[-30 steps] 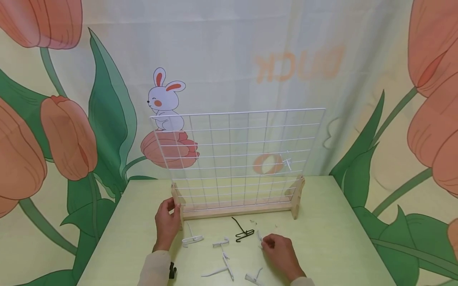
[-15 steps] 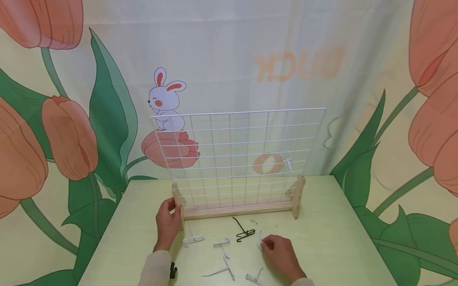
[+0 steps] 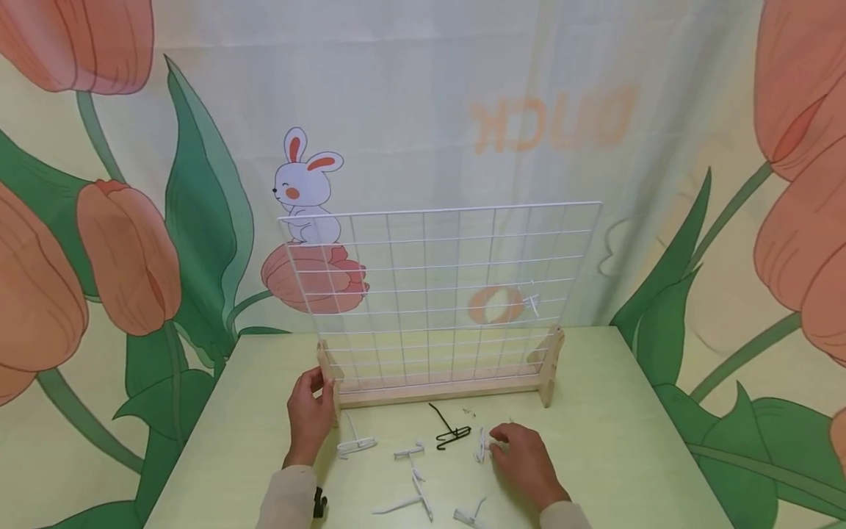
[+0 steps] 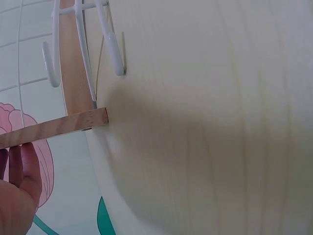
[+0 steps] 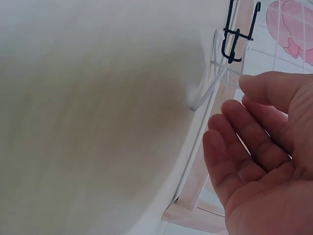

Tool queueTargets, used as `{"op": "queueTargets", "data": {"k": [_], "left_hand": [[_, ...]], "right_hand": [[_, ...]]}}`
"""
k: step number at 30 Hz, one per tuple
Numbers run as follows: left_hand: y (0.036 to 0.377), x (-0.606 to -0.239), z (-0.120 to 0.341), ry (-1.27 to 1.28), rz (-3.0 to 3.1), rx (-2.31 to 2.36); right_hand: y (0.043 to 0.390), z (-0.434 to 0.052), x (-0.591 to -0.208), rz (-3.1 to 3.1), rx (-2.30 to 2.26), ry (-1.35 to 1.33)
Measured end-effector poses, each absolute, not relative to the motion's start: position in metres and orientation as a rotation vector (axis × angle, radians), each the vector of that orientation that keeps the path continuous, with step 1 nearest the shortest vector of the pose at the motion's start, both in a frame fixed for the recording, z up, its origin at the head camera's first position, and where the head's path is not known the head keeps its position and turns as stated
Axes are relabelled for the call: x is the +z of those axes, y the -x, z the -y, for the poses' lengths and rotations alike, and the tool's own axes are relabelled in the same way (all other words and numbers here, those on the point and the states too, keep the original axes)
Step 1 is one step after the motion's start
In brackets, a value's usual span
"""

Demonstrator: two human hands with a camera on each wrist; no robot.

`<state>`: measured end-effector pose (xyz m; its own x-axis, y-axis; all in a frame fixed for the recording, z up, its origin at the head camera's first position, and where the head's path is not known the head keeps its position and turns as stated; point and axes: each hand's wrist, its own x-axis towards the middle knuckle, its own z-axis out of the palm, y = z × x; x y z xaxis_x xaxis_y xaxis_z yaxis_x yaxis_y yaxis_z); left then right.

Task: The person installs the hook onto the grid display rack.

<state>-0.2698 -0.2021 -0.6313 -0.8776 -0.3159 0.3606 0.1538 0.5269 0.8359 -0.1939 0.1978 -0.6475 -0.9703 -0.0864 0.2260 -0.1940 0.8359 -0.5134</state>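
Note:
At the left end of a wooden stand [image 3: 439, 393], my left hand [image 3: 311, 419] rests its fingertips against the outer side of the upright. The left wrist view shows the fingers [image 4: 30, 169] touching the edge of this wooden piece [image 4: 54, 129]. My right hand [image 3: 525, 463] is just right of a small white wire hook [image 3: 481, 444] on the table. In the right wrist view its fingers [image 5: 234, 120] are loosely bent with nothing between them, and the hook [image 5: 211, 90] lies beyond the fingertips.
The stand holds an upright white wire grid [image 3: 439, 294], with one white hook [image 3: 532, 301] on its right side. A black hook [image 3: 453, 435] and several white hooks, including a left one [image 3: 357, 444] and a front one [image 3: 423, 496], lie on the table [image 3: 615, 441]. A printed curtain [image 3: 410, 110] hangs behind.
My right hand has let go of the white hook and drawn slightly right, its fingers spreading apart. The hook now lies on the table. My left hand stays at the stand.

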Motion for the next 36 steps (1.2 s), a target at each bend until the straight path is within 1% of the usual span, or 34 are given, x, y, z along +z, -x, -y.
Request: {"op": "queueTargets", "data": {"k": [8,18,28,36], "left_hand": [[0.270,-0.633,0.201,-0.128,2.278,-1.320],[0.270,-0.634,0.201,-0.143,2.286,-1.319],[0.271,-0.635,0.201,-0.134,2.284,-1.312],[0.270,-0.633,0.200,-0.151,2.302,-1.301]], "right_hand": [[0.201,-0.198,-0.654,2.905,0.870,-0.184],[0.207,-0.197,-0.659,2.929,0.839,-0.234],[0.202,-0.197,-0.658,2.870,0.808,-0.315],[0.202,-0.196,-0.657,2.917,0.848,-0.302]]}}
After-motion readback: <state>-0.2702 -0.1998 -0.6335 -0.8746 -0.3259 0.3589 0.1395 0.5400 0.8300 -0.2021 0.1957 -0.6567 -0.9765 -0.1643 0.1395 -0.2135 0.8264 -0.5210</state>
